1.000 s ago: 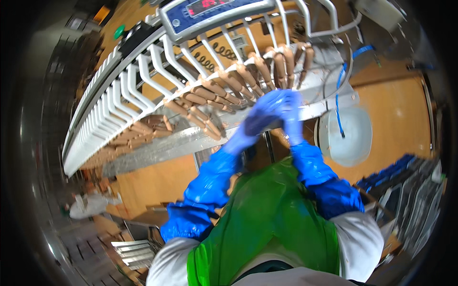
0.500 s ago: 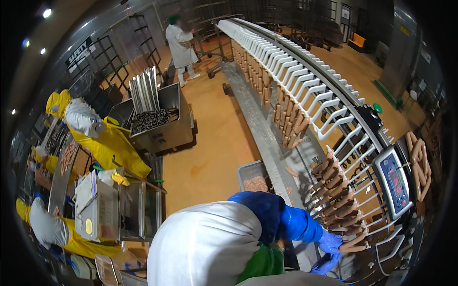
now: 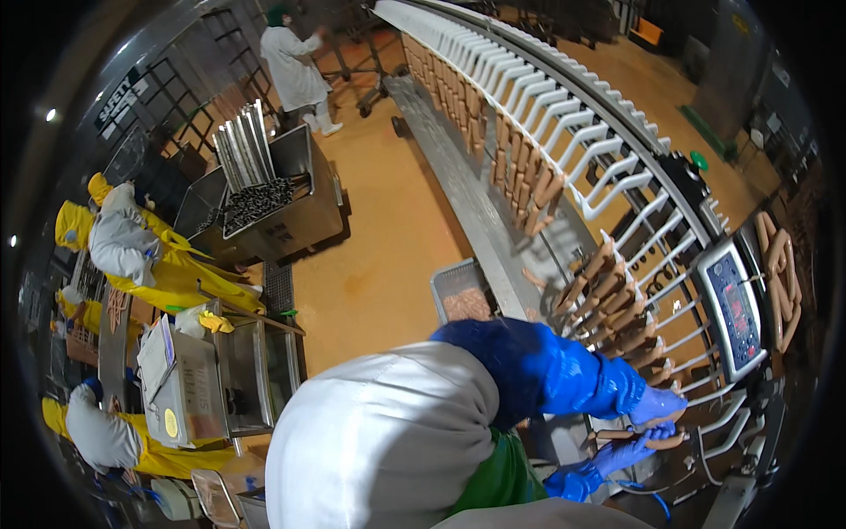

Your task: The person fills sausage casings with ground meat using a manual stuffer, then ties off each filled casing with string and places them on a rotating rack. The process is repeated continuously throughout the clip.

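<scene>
Biggest: hook conveyor (image 3: 621, 123), running far centre to near right, w/ white hooks (image 3: 617, 165) along its L side. Steel ledge (image 3: 467, 198) runs below.

Metal bin (image 3: 291, 231), far L on the floor: upright shiny plates (image 3: 242, 152) plus a heap of dark pieces (image 3: 260, 204), type unclear. Pale box (image 3: 196, 388), near L, has papers (image 3: 157, 363) on top; contents n/a, can't see in. Grey crate (image 3: 438, 295) by the ledge, approx. centre, part filled w/ pinkish pieces (image 3: 467, 304), prob. sausage scraps.

Sausage strings (image 3: 608, 309) hang in bunches off the hooks, near R & farther back; another looped bunch (image 3: 777, 282) hangs far R, past the display unit (image 3: 733, 304).

Hands, near R, both gloved. L hand (image 3: 656, 404): fingers bent down at a sausage end, seems touching; how far closed, can't tell. R hand (image 3: 624, 453), just below: fingers curled round the loose sausages (image 3: 665, 441), ends poking out either side.

Handling (my guess): each link light, a full string heavier; soft, bendy, slick skin, esp. w/ gloves; casing could split if pinched. Best hold: loosely round mid-link, or support at the twists btwn links, no hard tugging.
</scene>
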A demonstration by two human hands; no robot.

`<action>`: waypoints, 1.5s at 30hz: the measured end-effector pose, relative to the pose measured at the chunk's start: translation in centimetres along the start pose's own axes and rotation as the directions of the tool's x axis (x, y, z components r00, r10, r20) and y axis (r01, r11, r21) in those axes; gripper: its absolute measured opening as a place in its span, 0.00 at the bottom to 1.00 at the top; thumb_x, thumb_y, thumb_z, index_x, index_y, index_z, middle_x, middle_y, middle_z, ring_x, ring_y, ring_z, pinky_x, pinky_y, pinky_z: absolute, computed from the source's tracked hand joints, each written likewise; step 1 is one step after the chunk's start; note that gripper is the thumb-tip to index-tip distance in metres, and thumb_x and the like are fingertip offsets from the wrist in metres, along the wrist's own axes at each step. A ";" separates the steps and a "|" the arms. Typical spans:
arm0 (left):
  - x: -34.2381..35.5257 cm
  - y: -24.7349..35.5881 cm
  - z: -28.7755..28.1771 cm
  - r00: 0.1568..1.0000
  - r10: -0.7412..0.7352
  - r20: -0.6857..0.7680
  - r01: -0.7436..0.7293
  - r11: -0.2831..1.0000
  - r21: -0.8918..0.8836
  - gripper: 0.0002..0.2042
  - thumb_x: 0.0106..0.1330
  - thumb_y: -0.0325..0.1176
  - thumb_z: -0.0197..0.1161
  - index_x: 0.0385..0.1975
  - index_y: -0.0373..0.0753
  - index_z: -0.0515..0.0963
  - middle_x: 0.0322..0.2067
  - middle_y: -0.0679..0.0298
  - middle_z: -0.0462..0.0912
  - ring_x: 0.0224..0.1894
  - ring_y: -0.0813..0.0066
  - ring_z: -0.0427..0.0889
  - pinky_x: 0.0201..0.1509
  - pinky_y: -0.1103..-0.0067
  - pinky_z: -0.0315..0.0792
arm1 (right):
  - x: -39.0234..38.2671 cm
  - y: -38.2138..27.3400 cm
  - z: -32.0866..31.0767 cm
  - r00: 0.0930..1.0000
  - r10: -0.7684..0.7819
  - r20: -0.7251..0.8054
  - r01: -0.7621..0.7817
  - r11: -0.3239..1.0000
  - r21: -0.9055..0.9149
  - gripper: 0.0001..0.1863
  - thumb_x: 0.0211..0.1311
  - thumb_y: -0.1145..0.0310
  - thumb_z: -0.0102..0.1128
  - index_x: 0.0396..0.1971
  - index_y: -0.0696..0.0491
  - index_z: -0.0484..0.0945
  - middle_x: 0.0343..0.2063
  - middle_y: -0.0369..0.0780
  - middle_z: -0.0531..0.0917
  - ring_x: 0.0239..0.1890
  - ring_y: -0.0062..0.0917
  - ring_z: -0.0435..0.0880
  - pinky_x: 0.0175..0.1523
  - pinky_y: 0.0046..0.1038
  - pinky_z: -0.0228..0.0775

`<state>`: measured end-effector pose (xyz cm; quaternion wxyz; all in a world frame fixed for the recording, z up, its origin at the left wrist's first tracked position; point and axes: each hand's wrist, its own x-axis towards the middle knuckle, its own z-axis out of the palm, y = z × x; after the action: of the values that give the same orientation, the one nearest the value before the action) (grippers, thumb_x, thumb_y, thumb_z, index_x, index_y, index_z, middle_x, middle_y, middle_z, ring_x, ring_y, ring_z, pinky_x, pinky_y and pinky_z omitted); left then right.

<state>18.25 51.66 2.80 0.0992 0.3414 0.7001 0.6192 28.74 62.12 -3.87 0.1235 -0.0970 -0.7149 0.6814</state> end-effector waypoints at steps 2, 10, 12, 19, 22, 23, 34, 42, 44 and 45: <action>-0.9 0.1 -0.1 0.906 -0.397 0.149 0.424 0.851 -0.311 0.28 0.71 0.56 0.47 0.47 0.33 0.76 0.41 0.52 0.81 0.39 0.63 0.81 0.41 0.71 0.76 | -0.6 -1.0 1.0 0.997 -0.005 -0.075 0.008 0.999 0.039 0.33 0.72 0.49 0.50 0.67 0.57 0.62 0.62 0.42 0.71 0.61 0.32 0.71 0.67 0.34 0.61; 2.4 -0.1 7.4 0.952 -0.243 0.187 0.288 0.917 -0.276 0.22 0.72 0.51 0.46 0.45 0.36 0.76 0.38 0.54 0.80 0.38 0.63 0.79 0.41 0.72 0.75 | -2.9 -3.1 1.6 0.988 0.005 -0.152 0.010 0.995 0.097 0.33 0.73 0.48 0.49 0.67 0.57 0.61 0.61 0.43 0.71 0.61 0.33 0.72 0.67 0.34 0.62; 4.7 0.0 9.4 0.997 -0.017 -0.069 0.013 0.998 -0.056 0.20 0.71 0.49 0.48 0.43 0.36 0.76 0.37 0.54 0.79 0.37 0.63 0.79 0.40 0.72 0.74 | -3.2 -3.4 1.4 0.987 0.004 -0.158 0.010 0.996 0.087 0.34 0.73 0.48 0.49 0.67 0.57 0.61 0.61 0.43 0.71 0.61 0.33 0.72 0.67 0.34 0.62; 2.3 3.7 3.7 0.970 -0.245 -0.003 0.222 0.883 -0.413 0.19 0.71 0.47 0.49 0.27 0.37 0.75 0.20 0.62 0.75 0.22 0.62 0.76 0.26 0.67 0.69 | -0.5 -5.0 1.6 0.978 0.044 -0.202 0.003 0.974 0.228 0.34 0.73 0.48 0.48 0.68 0.58 0.60 0.61 0.43 0.72 0.61 0.33 0.72 0.66 0.34 0.62; -2.2 3.9 0.7 0.995 -0.028 -0.098 0.012 0.987 -0.162 0.19 0.72 0.46 0.48 0.29 0.37 0.75 0.20 0.59 0.76 0.23 0.59 0.77 0.26 0.64 0.69 | 0.8 -4.9 2.7 0.943 0.323 -0.079 -0.256 0.858 0.446 0.34 0.73 0.47 0.47 0.68 0.58 0.60 0.61 0.44 0.72 0.60 0.34 0.72 0.66 0.34 0.63; -3.2 2.9 -0.6 0.970 0.185 -0.156 -0.157 0.971 0.180 0.18 0.72 0.45 0.48 0.30 0.37 0.76 0.24 0.58 0.78 0.25 0.58 0.79 0.27 0.64 0.70 | 1.1 -4.7 3.1 0.933 0.359 -0.032 -0.300 0.823 0.483 0.34 0.73 0.47 0.47 0.68 0.58 0.60 0.61 0.44 0.72 0.60 0.34 0.72 0.66 0.34 0.63; -8.1 -1.7 -2.6 0.985 -0.168 0.051 0.122 0.865 0.487 0.15 0.62 0.40 0.57 0.39 0.36 0.81 0.31 0.44 0.84 0.35 0.46 0.85 0.41 0.58 0.78 | 1.2 -4.5 1.7 0.854 0.424 0.302 -0.453 0.891 0.030 0.27 0.71 0.51 0.54 0.60 0.56 0.70 0.49 0.39 0.79 0.49 0.25 0.77 0.51 0.29 0.70; -15.0 -13.6 -9.1 0.958 -0.255 0.131 0.148 0.831 0.536 0.12 0.63 0.35 0.53 0.32 0.36 0.82 0.33 0.47 0.84 0.34 0.45 0.83 0.39 0.57 0.77 | 1.4 -1.9 6.9 0.959 0.276 0.069 -0.257 0.944 -0.208 0.14 0.65 0.59 0.64 0.27 0.53 0.77 0.18 0.28 0.71 0.20 0.11 0.66 0.25 0.20 0.55; -18.8 -14.8 -13.4 0.952 -0.228 0.202 0.066 0.803 0.592 0.16 0.68 0.39 0.49 0.33 0.34 0.81 0.34 0.45 0.83 0.35 0.46 0.83 0.40 0.58 0.76 | 0.5 -2.5 7.6 0.962 0.271 0.010 -0.262 0.939 -0.221 0.15 0.64 0.57 0.64 0.28 0.54 0.78 0.20 0.30 0.73 0.21 0.12 0.67 0.25 0.20 0.57; -20.6 -14.4 -15.5 0.932 -0.322 0.164 0.174 0.798 0.577 0.16 0.68 0.41 0.50 0.34 0.37 0.83 0.35 0.48 0.84 0.37 0.51 0.84 0.43 0.59 0.77 | 0.0 -3.0 7.5 0.960 0.279 -0.032 -0.278 0.926 -0.257 0.16 0.64 0.56 0.64 0.29 0.55 0.78 0.20 0.31 0.73 0.21 0.13 0.68 0.26 0.20 0.58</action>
<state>19.83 26.93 -13.20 0.1658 0.3360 0.8692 0.3225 26.48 54.85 -1.20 0.0098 -0.2110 -0.7768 0.5932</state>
